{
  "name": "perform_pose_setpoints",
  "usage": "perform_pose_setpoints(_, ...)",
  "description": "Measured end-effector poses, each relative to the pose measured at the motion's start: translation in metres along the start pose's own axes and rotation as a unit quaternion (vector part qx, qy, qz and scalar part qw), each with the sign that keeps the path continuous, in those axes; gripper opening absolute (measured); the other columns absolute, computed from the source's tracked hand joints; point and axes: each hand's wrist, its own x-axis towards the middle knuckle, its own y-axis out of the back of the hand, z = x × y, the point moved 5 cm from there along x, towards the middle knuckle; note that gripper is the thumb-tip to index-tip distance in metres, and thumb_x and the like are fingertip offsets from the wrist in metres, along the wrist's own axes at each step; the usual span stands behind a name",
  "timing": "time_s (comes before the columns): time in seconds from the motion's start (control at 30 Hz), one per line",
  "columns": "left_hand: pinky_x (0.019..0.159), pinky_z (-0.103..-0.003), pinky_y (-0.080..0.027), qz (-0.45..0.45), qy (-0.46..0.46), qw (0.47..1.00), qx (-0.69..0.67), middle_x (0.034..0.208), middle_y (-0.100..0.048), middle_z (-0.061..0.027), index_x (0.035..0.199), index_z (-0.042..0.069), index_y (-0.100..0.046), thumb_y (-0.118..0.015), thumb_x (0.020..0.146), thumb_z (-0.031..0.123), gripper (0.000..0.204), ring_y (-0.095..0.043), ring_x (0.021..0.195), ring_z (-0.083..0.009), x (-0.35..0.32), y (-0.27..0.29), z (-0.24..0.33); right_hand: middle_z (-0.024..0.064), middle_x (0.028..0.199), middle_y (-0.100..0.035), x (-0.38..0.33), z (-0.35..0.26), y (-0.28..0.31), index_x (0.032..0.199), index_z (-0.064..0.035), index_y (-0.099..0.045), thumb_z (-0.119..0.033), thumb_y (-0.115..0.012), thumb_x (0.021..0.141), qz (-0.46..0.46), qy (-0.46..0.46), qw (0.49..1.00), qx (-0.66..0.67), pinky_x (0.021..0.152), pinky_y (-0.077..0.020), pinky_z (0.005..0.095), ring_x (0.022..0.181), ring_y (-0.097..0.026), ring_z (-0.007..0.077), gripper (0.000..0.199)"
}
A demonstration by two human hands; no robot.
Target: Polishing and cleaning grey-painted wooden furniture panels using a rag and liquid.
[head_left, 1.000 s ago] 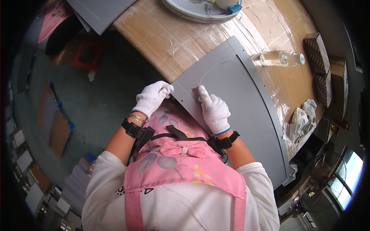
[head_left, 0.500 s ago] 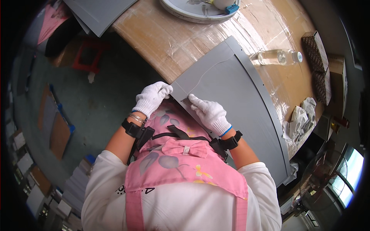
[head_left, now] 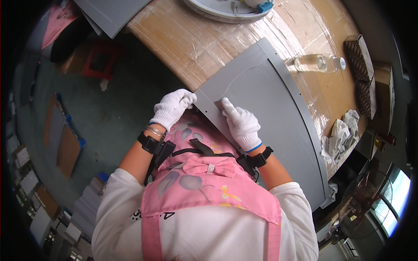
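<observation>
A large grey panel (head_left: pixel 278 126) with a curved raised border lies on the table, its near edge against my apron. My left hand (head_left: pixel 174 105), in a white knit glove, is closed on the panel's left corner. Under the fingers of my gloved right hand (head_left: pixel 242 125) is a small dark brownish-grey piece (head_left: pixel 218 104), perhaps sandpaper, pressed flat on the panel's face near that corner. A thin, pale wavy line runs over the panel from there toward the far edge. My right fingertips partly hide the small piece.
The table (head_left: pixel 183 48) has a film-wrapped brown top. On it are a clear bottle (head_left: pixel 315 63) lying down, a round grey tray (head_left: pixel 217 13), crumpled pale gloves or cloth (head_left: pixel 342 137) and patterned boxes (head_left: pixel 360 61). A fan (head_left: pixel 370 200) stands right; a red stool (head_left: pixel 101 58) is on the floor.
My right hand has slid the small piece away from the panel's near edge, up and slightly right. My left hand stays at the corner, nearly unmoved.
</observation>
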Motion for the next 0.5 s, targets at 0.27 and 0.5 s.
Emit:
perform_pose_setpoints(0.27,0.081,-0.029,-0.053,0.002,0.006,1.0,-0.008,0.091,-0.067,-0.005,0.103,0.0,-0.064,-0.053,0.099,0.011,0.016,-0.065,0.083,-0.0145,0.0,0.0,0.002,0.0084,0.089,-0.07,0.002,-0.003,0.003,0.141,-0.0243,-0.047,-0.024,-0.056,0.094,-0.058,-0.034,0.998,-0.011,0.061,-0.0539,0.046,0.074,-0.068,0.0328,0.048)
perform_pose_setpoints(0.5,0.081,-0.029,-0.053,0.0,0.01,1.0,-0.001,0.091,-0.067,-0.005,0.102,-0.001,-0.063,-0.052,0.098,0.009,0.015,-0.065,0.082,-0.0142,0.0,0.001,0.002,0.0116,0.09,-0.071,0.004,-0.008,0.007,0.129,-0.0196,-0.06,-0.029,-0.059,0.095,-0.015,-0.005,0.994,0.11,0.065,-0.0545,0.0446,0.078,-0.068,0.0353,0.035)
